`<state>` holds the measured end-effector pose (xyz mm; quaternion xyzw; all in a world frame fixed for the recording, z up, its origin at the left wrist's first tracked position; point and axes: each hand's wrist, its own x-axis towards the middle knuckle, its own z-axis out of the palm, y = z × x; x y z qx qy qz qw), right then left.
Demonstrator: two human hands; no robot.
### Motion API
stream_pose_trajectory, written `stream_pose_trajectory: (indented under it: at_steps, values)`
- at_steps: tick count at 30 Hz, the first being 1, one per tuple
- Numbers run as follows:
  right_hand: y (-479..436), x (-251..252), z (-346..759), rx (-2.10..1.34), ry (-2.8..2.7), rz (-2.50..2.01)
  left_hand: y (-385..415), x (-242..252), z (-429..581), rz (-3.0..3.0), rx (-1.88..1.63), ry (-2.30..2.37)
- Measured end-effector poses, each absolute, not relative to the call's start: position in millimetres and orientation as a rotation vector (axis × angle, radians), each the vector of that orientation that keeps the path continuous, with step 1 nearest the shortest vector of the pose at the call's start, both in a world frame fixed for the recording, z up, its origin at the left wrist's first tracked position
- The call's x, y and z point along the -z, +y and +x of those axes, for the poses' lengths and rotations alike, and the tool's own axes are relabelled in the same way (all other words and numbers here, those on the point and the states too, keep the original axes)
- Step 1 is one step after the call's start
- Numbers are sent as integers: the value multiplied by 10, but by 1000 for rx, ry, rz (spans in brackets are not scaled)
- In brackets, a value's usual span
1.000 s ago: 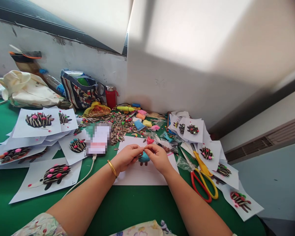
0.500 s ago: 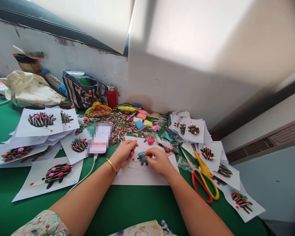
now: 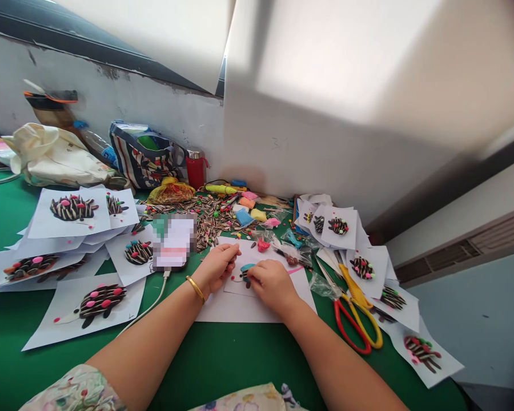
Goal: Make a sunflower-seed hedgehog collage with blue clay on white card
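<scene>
A small sheet of paper (image 3: pixel 233 287) lies on a larger white sheet (image 3: pixel 214 311) in front of me. On it is a blue clay hedgehog body (image 3: pixel 246 268) with dark stripes, a thin outlined snout and brown feet. My right hand (image 3: pixel 274 285) is closed in a pinch over the right side of this body, its fingertips touching it; what they hold is hidden. To the left, my left hand (image 3: pixel 220 267) is loosely closed, thumb against the index finger, its contents hidden. Behind the hands sits a red lump of clay (image 3: pixel 262 245).
A heap of striped sunflower seeds (image 3: pixel 212 220) and coloured clay packs lie at the back. Finished hedgehog cards (image 3: pixel 103 302) are piled on both sides. Scissors (image 3: pixel 355 319) rest right of the paper; a charging phone (image 3: pixel 173 245) lies left. A red flask (image 3: pixel 196 170) stands by the wall.
My right hand has lowered and turned slightly, now covering more of the blue body's right side. The left hand stays where it was.
</scene>
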<state>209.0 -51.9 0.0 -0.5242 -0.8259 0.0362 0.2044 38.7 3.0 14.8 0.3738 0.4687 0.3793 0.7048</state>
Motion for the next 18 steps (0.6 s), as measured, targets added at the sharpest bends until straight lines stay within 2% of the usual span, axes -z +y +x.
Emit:
stream_pose_trajectory:
  at_steps: [18]
  values:
    - [-536,-18,2118,12,-2335,-1503,16,-166,384,816,-848,1018]
